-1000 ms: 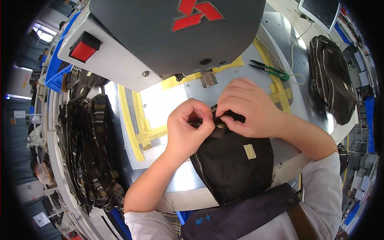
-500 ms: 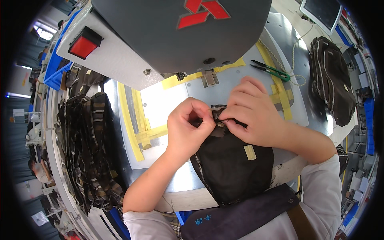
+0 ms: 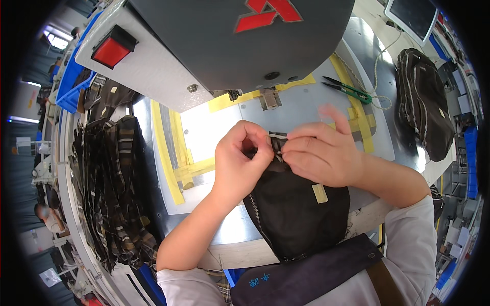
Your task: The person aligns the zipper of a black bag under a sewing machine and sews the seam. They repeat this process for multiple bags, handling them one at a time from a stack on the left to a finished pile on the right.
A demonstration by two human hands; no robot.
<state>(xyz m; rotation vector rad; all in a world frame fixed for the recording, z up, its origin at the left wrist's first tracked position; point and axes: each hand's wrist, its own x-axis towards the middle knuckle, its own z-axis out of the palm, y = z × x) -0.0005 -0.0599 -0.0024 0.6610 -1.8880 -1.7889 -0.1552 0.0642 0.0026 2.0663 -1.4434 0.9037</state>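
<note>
My left hand pinches the top edge of a dark fabric piece, which has a zipper down its left side and a beige sticker on it. My right hand is at the same edge, its fingertips closed on the fabric beside the left thumb, one finger raised and blurred. A small striped bit shows between the hands; its detail is hidden. Beyond the hands is a grey sewing machine over a plate with yellow tape.
Striped and dark fabric pieces are piled at left, near a blue bin. Green-handled snips lie on the plate, right of the machine head. Dark zippered pieces and a screen are at right. A person sits far left.
My right hand has shifted slightly, its fingers straighter and one lifting upward. My left hand has risen a little at the fabric edge. The view has shifted slightly.
</note>
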